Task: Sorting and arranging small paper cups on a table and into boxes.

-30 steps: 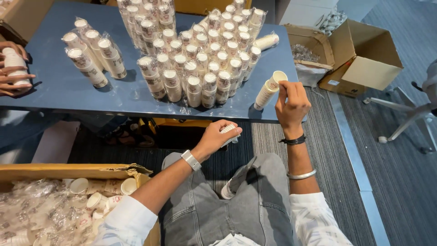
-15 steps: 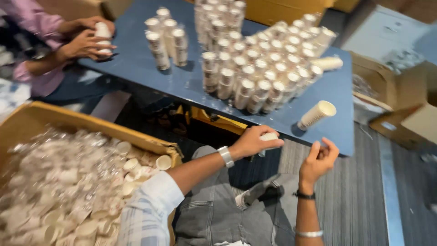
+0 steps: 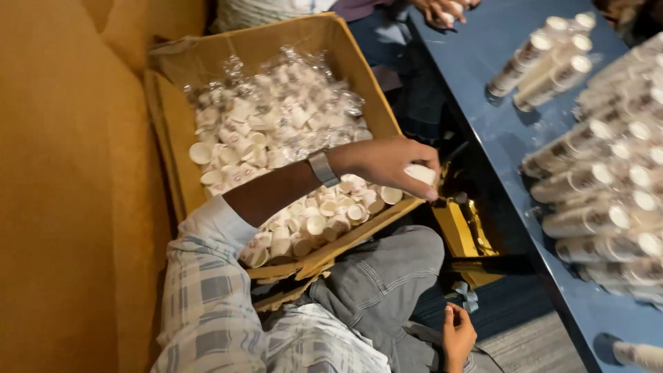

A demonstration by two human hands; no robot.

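**Head view: left hand grips a small white paper cup over the box edge**

Head view, only one view. Left hand [image 3: 387,162] reaches across, fingers closed around a small white paper cup [image 3: 420,174], pinched by its sides between thumb and fingertips. The cup sits in that hand just past the right edge of the open brown cardboard box [image 3: 345,55], above the gap between box and blue tabletop [image 3: 497,131]. The box is full of loose small white paper cups [image 3: 304,214], some in crinkled clear plastic bags [image 3: 276,103]. Right hand [image 3: 457,338] is low, near the lap, fingers loosely curled and holding nothing, as far as visible. Stacked sleeves of white paper cups [image 3: 594,186] lie in rows on the table at right; one more lies at the near right corner. Another person's hands [image 3: 442,10] show at the far edge.

Handling, judged: the cup is very light, thin-walled and easily crushed; it is best taken gently by the rim or upper sides.
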